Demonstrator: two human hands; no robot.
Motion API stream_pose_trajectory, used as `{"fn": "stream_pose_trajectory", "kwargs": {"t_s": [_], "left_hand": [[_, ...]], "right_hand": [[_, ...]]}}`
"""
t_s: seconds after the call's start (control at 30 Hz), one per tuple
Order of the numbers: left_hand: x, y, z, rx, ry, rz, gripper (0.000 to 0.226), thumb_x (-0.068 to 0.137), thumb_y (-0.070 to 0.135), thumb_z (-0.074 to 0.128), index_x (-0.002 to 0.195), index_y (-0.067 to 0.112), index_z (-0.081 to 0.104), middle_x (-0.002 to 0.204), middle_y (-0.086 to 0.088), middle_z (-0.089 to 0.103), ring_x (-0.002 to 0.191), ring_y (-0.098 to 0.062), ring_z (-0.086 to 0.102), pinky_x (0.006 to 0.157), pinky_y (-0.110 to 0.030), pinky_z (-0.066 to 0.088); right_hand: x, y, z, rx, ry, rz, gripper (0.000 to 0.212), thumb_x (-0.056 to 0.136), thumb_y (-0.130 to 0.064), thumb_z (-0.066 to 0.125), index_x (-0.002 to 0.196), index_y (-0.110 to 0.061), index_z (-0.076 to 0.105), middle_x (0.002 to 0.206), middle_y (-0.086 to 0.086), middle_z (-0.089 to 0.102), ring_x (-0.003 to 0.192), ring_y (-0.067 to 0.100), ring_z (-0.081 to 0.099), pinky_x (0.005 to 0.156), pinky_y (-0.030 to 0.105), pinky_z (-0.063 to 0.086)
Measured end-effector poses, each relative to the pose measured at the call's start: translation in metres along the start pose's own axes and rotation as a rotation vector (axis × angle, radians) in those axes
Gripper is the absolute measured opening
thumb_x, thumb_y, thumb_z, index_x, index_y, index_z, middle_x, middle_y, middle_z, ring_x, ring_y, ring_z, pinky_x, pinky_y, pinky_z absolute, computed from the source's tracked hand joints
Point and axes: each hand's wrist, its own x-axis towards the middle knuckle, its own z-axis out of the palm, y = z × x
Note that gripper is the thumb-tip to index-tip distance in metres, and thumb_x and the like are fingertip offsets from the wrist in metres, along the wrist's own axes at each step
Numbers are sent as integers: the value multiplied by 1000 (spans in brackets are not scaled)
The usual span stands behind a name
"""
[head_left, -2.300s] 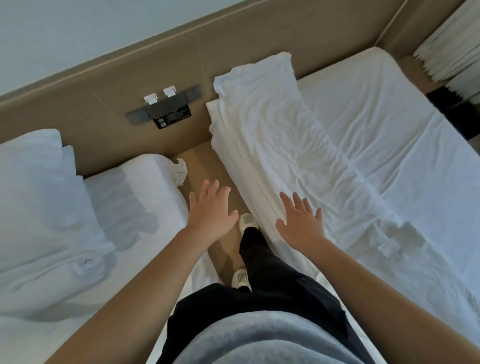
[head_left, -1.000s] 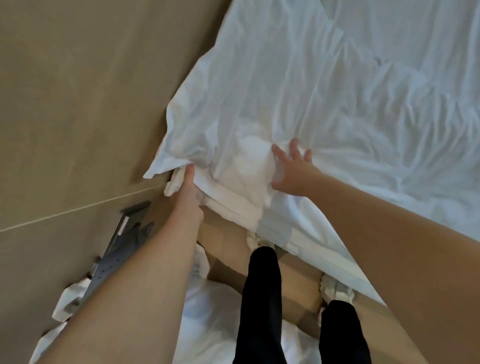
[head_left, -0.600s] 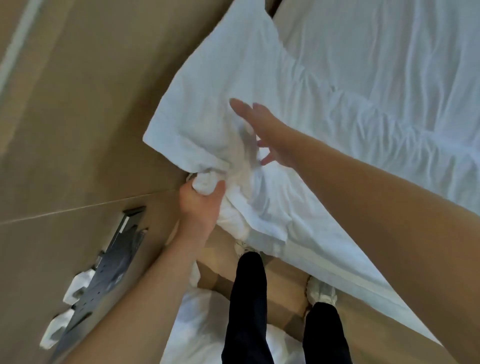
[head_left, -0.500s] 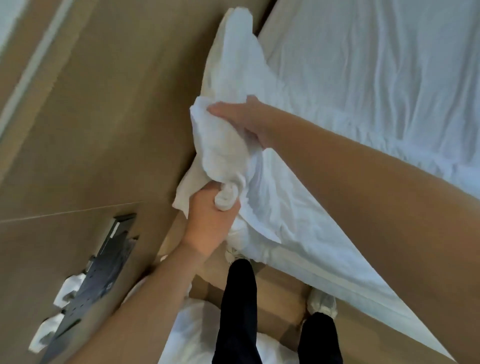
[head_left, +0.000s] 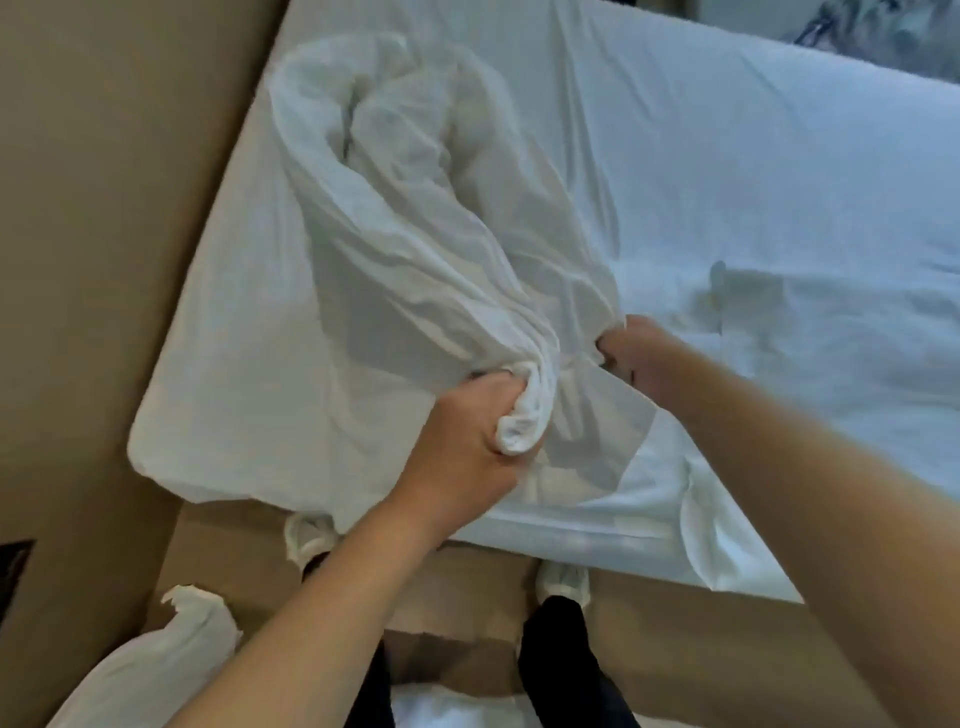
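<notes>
Gathered up from the bed corner since half a second ago, the crumpled white cotton sheet (head_left: 415, 223) now lies heaped on the white fitted mattress (head_left: 727, 156). My left hand (head_left: 467, 441) fists a rolled corner; my right hand (head_left: 631, 353) clutches the adjoining edge. I judge the cloth light, limp and unbreakable, best held by bunched hems.

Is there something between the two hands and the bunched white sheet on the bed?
Nothing visible stands between. The left hand grips the sheet directly at its gathered end, and the right hand pinches it just beside, over the mattress.
</notes>
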Motion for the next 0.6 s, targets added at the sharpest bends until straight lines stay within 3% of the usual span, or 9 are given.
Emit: {"fn": "stream_pose_trajectory", "kwargs": {"t_s": [0.07, 0.13, 0.2, 0.27, 0.3, 0.37, 0.43, 0.6], "left_hand": [[6, 20, 77, 46, -193, 126, 15, 79, 2, 64, 71, 10, 54, 69, 4, 53, 66, -16, 53, 72, -17, 38], [3, 25, 149, 99, -434, 143, 4, 82, 16, 58, 83, 12, 58, 82, -1, 60, 82, -23, 59, 83, -26, 41], [-7, 21, 206, 269, -706, -42, 26, 86, 34, 54, 107, 17, 56, 110, 1, 57, 108, -23, 54, 100, -36, 34], [-13, 13, 239, 431, -939, -353, 47, 90, 44, 53, 131, 22, 45, 134, 2, 44, 127, -21, 40, 109, -44, 26], [-16, 7, 248, 477, -990, -456, 54, 90, 45, 52, 137, 22, 40, 140, 1, 40, 132, -22, 36, 110, -44, 26], [-18, -7, 253, 534, -970, -539, 53, 92, 39, 50, 140, 20, 39, 143, -2, 39, 132, -23, 37, 108, -41, 31], [-9, -18, 248, 598, -916, -489, 47, 94, 33, 48, 138, 19, 42, 140, -2, 42, 127, -23, 41, 105, -40, 36], [69, -40, 245, 848, -797, -81, 44, 85, 14, 54, 129, 18, 47, 131, -6, 45, 123, -28, 43, 99, -41, 38]], "right_hand": [[-1, 57, -56, 146, 12, 79, 32, 91, 11, 37, 68, -6, 52, 49, 3, 49, 44, 15, 46, 35, 13, 35], [6, 121, -103, 289, -53, 213, 28, 94, -1, 41, 70, -7, 53, 48, 0, 52, 49, 16, 51, 41, 16, 40], [14, 186, -132, 297, -143, 390, 24, 96, -29, 49, 99, -9, 63, 82, 5, 66, 78, 21, 65, 66, 29, 53], [22, 235, -146, 273, -144, 483, 48, 95, -52, 48, 128, -18, 53, 123, 5, 59, 115, 30, 56, 91, 47, 48], [27, 253, -147, 290, -125, 495, 56, 94, -57, 48, 136, -20, 47, 134, 4, 53, 123, 30, 50, 97, 51, 45], [29, 265, -140, 300, -124, 455, 62, 94, -57, 49, 144, -22, 39, 145, 2, 44, 130, 28, 45, 99, 49, 43], [31, 269, -127, 205, -144, 353, 64, 95, -52, 52, 148, -21, 34, 148, 4, 40, 131, 27, 44, 94, 42, 42], [47, 263, -92, -130, 35, 77, 62, 85, -53, 60, 135, -20, 47, 130, 3, 54, 111, 21, 57, 94, 42, 50]]}}
